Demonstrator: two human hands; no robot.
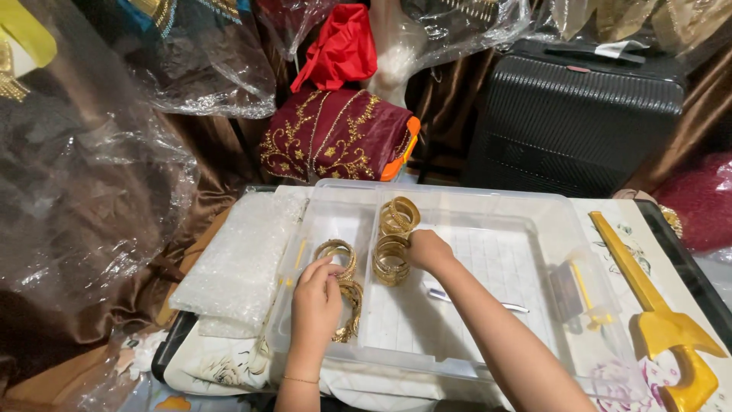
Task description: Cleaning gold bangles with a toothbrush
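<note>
left hand [316, 301] fingers curled, right hand [428, 250] fisted

Four stacks of gold bangles [392, 259], one clear plastic box [488, 221].

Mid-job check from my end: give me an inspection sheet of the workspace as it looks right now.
Surface: tray-like table with a patterned top, a clear plastic bin on it.
Job's things: gold bangles in the bin: one stack at the back, a second stack by the right hand, loose ones in the left compartment.
Clutter: bubble wrap left of the bin, yellow toy sword on the right, a thin metal tool lying in the bin.
Grippers: left hand on the loose bangles; right hand against the second stack, grip unclear.
Cables: nothing seen.
Surroundings: black suitcase, embroidered maroon cloth, red fabric, plastic-wrapped garments.
</note>
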